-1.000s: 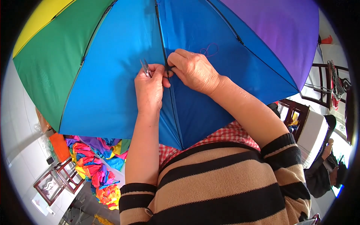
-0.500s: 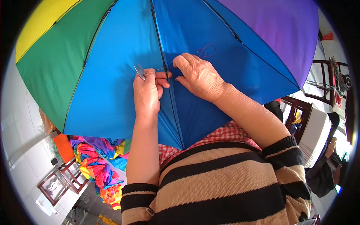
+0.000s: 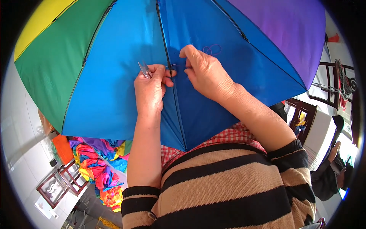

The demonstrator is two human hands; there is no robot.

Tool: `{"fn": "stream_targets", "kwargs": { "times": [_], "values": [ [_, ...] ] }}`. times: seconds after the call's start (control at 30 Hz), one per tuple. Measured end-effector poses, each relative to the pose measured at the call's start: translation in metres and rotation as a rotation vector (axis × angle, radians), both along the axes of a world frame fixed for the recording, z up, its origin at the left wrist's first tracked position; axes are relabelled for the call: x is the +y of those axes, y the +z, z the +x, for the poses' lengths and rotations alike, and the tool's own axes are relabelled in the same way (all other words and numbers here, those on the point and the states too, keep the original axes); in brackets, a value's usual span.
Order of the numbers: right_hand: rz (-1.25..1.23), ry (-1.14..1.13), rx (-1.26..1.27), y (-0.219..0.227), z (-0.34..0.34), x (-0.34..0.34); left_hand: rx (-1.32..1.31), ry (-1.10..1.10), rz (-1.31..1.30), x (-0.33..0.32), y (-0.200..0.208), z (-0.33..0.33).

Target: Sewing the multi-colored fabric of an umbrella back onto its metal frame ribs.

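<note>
Just past the striped sweater (image 3: pixel 225 187) is the open umbrella (image 3: pixel 106 95). The left hand (image 3: pixel 149 91) grips snips (image 3: pixel 144 70) by 1 black rib (image 3: pixel 162 36). The right hand (image 3: pixel 209 74) is curled nearby; I can't tell if it holds anything. Bright cloth (image 3: pixel 101 171) lies beyond.

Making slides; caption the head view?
Left hand, holding pointed metal snips, at a slim black rib of a multicoloured fabric umbrella.

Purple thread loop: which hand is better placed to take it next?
Likely the right hand: nearer the purple thread loop and seemingly empty. The left hand holds metal snips at the umbrella rib.
</note>
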State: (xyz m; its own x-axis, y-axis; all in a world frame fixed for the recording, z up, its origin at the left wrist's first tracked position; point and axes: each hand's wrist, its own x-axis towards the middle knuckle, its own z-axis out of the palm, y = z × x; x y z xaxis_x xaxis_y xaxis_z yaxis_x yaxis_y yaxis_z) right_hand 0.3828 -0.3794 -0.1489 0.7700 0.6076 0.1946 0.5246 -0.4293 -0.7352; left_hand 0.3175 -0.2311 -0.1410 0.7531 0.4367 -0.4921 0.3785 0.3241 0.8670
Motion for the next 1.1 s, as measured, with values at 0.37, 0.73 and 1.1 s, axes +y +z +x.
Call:
{"fn": "stream_targets", "kwargs": {
  "times": [0.37, 0.73, 1.1],
  "values": [
    [-0.038, 0.052, 0.241, 0.015, 0.02, 0.01, -0.018, 0.003, 0.012, 0.0, -0.007, -0.002],
    [-0.131, 0.101, -0.21, 0.002, 0.018, 0.013, -0.006, 0.001, 0.012, -0.004, -0.003, 0.001],
    [1.064, -0.063, 1.069, 0.116, 0.102, -0.151, -0.137, -0.063, 0.411, -0.009, -0.027, -0.002]
  ]
}}
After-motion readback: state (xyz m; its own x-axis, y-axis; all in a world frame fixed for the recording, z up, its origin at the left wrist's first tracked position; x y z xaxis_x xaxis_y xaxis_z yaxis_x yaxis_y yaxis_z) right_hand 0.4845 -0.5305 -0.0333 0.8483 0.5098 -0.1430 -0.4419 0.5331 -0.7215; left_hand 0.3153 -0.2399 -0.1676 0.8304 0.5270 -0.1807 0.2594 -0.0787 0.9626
